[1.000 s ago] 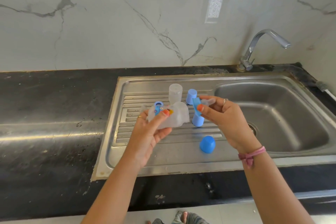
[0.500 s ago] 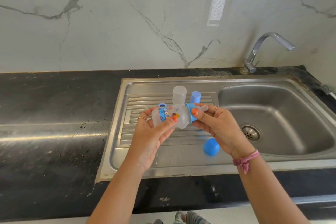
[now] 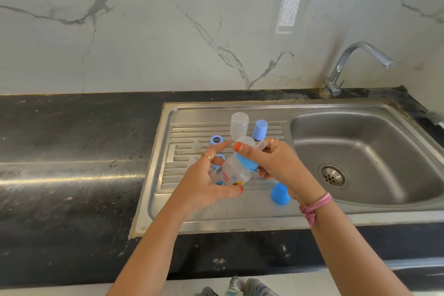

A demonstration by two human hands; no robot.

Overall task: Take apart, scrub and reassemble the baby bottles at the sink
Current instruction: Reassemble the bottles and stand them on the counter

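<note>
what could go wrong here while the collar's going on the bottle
The left hand grips the clear bottle tilted in mid-air, so the blue collar in the right hand may cross-thread. A slip could send it onto the drainboard, knocking over the blue cap or the upright bottle.

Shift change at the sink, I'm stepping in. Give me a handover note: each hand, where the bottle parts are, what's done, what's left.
Left hand: grips the clear bottle body, tilted over the drainboard.
Right hand: fingers around the blue collar with its nipple, sitting on the bottle's neck.
On the drainboard: an upturned clear bottle, a blue cap beside it, a blue ring, a second blue cap near the basin.
Done: parts apart; tap off.
Left: whether the collar is tight cannot be told; cap this bottle, assemble the rest.
</note>
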